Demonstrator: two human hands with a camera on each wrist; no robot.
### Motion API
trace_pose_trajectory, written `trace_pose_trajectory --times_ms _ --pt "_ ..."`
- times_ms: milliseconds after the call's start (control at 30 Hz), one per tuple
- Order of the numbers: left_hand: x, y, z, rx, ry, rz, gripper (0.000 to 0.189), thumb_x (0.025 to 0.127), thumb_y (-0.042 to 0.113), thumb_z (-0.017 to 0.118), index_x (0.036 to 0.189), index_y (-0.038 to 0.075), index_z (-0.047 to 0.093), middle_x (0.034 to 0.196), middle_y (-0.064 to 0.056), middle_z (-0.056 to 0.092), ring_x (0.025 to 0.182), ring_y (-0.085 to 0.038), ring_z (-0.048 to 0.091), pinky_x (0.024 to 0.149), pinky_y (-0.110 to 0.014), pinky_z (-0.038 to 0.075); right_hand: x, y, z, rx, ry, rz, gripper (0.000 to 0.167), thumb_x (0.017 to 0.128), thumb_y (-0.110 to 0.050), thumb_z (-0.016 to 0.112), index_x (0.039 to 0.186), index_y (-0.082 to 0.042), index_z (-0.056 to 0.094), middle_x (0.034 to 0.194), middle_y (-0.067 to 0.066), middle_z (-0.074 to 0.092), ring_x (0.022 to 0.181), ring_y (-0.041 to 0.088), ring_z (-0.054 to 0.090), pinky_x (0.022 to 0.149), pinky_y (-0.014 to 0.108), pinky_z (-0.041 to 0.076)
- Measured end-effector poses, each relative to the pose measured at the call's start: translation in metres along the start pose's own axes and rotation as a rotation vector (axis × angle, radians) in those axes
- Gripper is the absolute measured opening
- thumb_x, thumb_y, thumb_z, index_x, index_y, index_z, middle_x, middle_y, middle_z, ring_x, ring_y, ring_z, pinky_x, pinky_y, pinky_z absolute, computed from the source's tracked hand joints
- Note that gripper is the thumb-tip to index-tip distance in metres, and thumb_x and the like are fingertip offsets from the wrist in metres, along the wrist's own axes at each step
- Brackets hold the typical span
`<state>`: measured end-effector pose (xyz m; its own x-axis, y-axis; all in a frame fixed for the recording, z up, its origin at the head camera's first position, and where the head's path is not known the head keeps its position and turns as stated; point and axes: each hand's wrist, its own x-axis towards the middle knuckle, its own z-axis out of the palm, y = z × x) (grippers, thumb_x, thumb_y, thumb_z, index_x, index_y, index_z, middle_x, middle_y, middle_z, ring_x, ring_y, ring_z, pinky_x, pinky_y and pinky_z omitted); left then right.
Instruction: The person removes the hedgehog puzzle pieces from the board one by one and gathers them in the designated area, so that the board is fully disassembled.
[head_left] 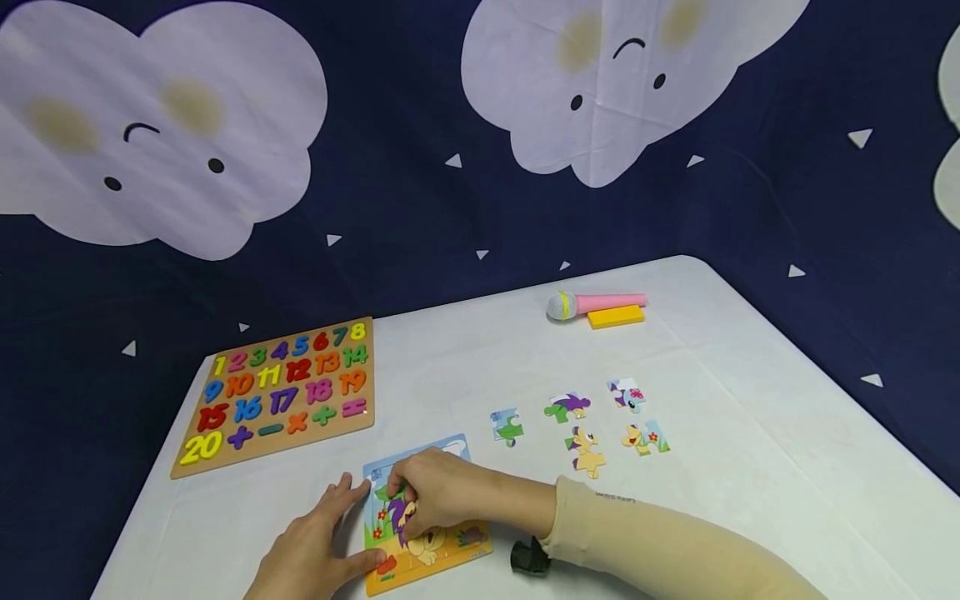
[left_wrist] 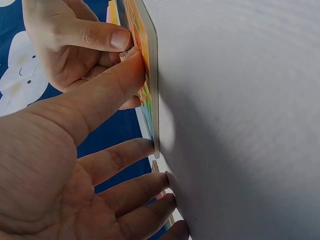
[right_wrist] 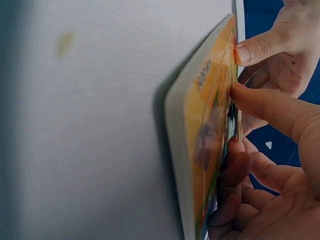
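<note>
A cartoon jigsaw board (head_left: 411,572) with an orange lower border lies at the near edge of the table, partly hidden by the hands. My left hand (head_left: 311,542) rests along its left side, thumb on the lower left corner and index fingertip at the upper left edge, fingers spread and nearly straight. Over the board's middle, my right hand (head_left: 442,492) pinches a puzzle piece (right_wrist: 239,129) between thumb and curled fingers. That piece stands slightly raised from the picture in the right wrist view. Purple hair and a tan body show on the picture beneath.
Several loose puzzle pieces (head_left: 585,452) lie right of the board. A wooden number board (head_left: 273,400) sits at the back left. Farther back are a pink toy microphone (head_left: 611,303) and a yellow block (head_left: 617,317). A small black object (head_left: 529,558) lies beside the right forearm.
</note>
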<state>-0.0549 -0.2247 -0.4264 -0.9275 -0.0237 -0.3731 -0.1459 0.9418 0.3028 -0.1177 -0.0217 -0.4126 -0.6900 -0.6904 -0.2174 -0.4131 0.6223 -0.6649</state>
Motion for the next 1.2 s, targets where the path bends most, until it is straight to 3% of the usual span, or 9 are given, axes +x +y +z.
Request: trace_pose_trajectory --times_ms 333,633,1200 --pt "0.001 0.001 0.0 -0.013 -0.012 -0.007 0.103 0.071 0.055 0.096 0.157 0.017 0.055 0.173 -0.021 0.035 0.155 -0.057 0.034 0.111 -0.084 0.036 0.001 -0.001 -0.001 -0.007 0.037 0.024 0.041 0.082 -0.021 0.096 0.117 -0.013 0.074 0.083 -0.012 0.059 0.075 -0.001 0.053 0.07 0.012 0.049" --pt "0.001 0.002 0.0 -0.017 -0.018 -0.017 0.102 0.071 0.053 0.096 0.157 0.015 0.055 0.172 -0.022 0.036 0.155 -0.057 0.033 0.112 -0.084 0.034 -0.005 0.008 -0.009 -0.053 0.061 0.008 0.038 0.082 -0.023 0.096 0.114 -0.021 0.075 0.086 -0.014 0.058 0.079 -0.001 0.051 0.074 0.015 0.047" --pt "0.002 0.005 0.0 -0.02 -0.038 -0.054 0.107 0.07 0.055 0.095 0.16 0.015 0.052 0.173 -0.022 0.034 0.158 -0.055 0.028 0.115 -0.083 0.032 -0.042 0.044 -0.036 0.007 0.114 0.005 0.038 0.083 -0.018 0.092 0.116 -0.018 0.074 0.091 -0.01 0.059 0.085 0.005 0.051 0.078 0.021 0.045"
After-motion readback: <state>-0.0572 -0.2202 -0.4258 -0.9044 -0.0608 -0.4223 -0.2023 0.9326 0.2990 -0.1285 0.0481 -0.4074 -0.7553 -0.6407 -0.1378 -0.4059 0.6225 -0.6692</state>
